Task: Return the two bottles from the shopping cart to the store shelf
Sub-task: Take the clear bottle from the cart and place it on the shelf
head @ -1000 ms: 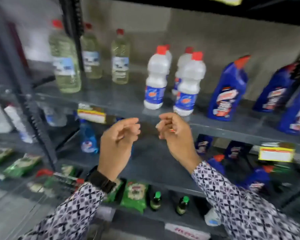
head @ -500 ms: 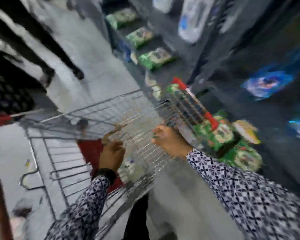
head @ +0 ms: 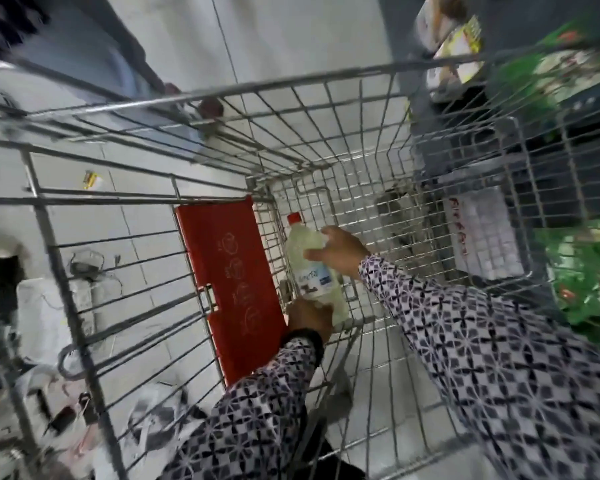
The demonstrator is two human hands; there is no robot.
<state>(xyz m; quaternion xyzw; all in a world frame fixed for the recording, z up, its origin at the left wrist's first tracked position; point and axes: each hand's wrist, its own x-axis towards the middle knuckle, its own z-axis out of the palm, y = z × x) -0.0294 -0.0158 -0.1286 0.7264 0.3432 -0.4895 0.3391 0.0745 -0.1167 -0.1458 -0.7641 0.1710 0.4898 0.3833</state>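
Lying in the cart (head: 326, 79), bottle (head: 312, 261) in both hands' grip: left (head: 307, 315), right (head: 340, 249).

Silver-grey wire shopping cart (head: 326, 81), and a bright red seat flap (head: 229, 278) marked with faint pale doodles. The bottle (head: 312, 268) shows pale yellowish liquid, a red cap (head: 294, 218), a white-and-blue label. Both sleeves (head: 499, 358) carry a white and dark navy geometric check. Green packets (head: 582, 271) beside it, over white floor tiles (head: 291, 32).
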